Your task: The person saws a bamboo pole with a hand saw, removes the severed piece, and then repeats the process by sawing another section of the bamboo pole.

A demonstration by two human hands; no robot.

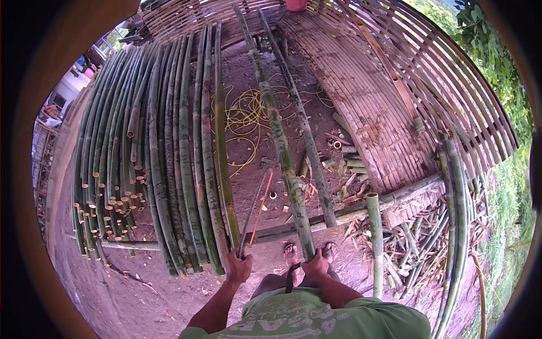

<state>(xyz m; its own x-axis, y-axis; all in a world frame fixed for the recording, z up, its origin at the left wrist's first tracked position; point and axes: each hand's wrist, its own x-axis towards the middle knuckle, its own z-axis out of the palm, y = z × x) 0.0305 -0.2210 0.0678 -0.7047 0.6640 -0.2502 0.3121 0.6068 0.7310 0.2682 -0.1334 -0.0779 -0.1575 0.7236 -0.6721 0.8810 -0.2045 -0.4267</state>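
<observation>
My right hand (316, 265) is closed around the near end of a long green bamboo pole (280, 138), which slants away from me over the cross pole. My left hand (238, 266) is closed on the near end of a long, thin dark tool (254, 206), pointing forward. Beside it runs a thin orange strip (262, 204); how the two join is unclear. Just left of this hand lie the ends of several bamboo poles (212, 169). A second pole (305, 130) lies to the right of the held one.
Many bamboo poles (107, 130) lie stacked at left. A horizontal support pole (409, 193) crosses before me. Yellow hose (245, 110) lies coiled on the ground. At right are a slatted bamboo panel (361, 96), an upright bamboo post (375, 243) and a scrap heap (418, 248).
</observation>
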